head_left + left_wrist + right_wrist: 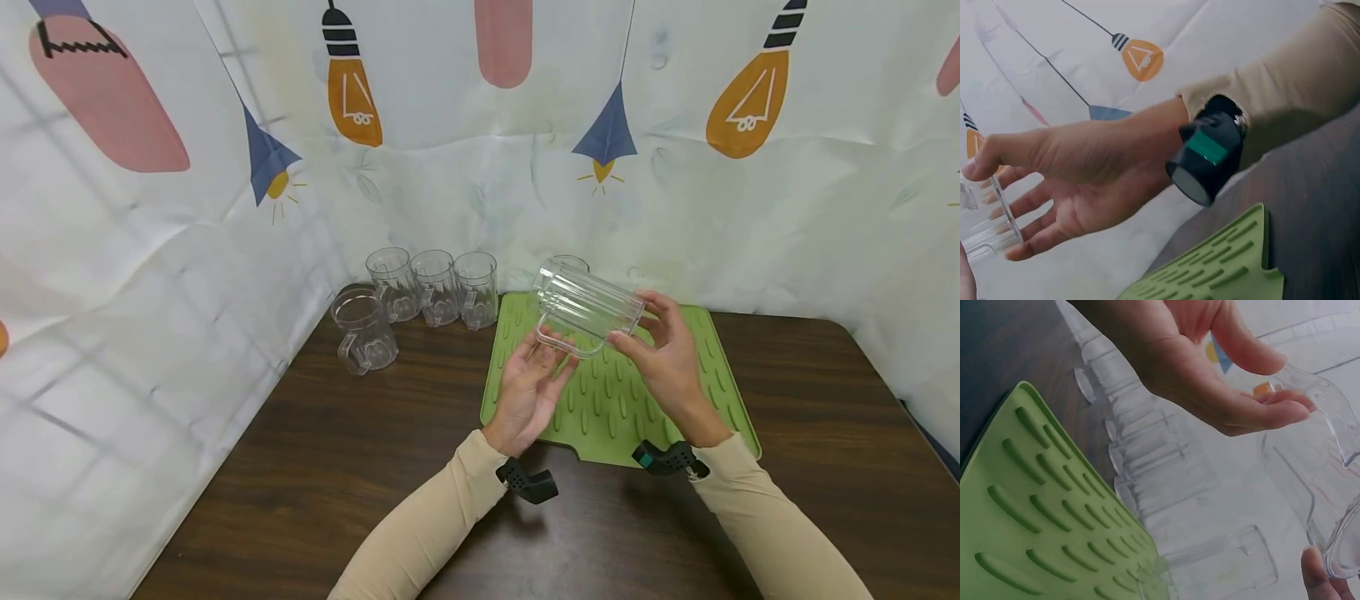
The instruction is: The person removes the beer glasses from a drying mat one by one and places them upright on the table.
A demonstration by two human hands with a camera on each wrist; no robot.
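Observation:
A clear mug (592, 304) is held tilted on its side above the green mat (600, 408), its handle facing down toward me. My right hand (667, 354) grips its right end, thumb on one side and fingers on the other; the left wrist view shows this right hand (1079, 181) too. My left hand (528, 392), palm turned up, holds the mug near its left end and handle. Thumb and fingers of that left hand (1229, 381) appear close to the mug's edge in the right wrist view.
Behind the held mug, another clear mug (1216, 565) stands at the mat's back. Left of the mat, three clear mugs (435, 287) stand in a row by the curtain (450, 192), with one more mug (365, 333) in front. All rest on a dark wooden table (360, 450).

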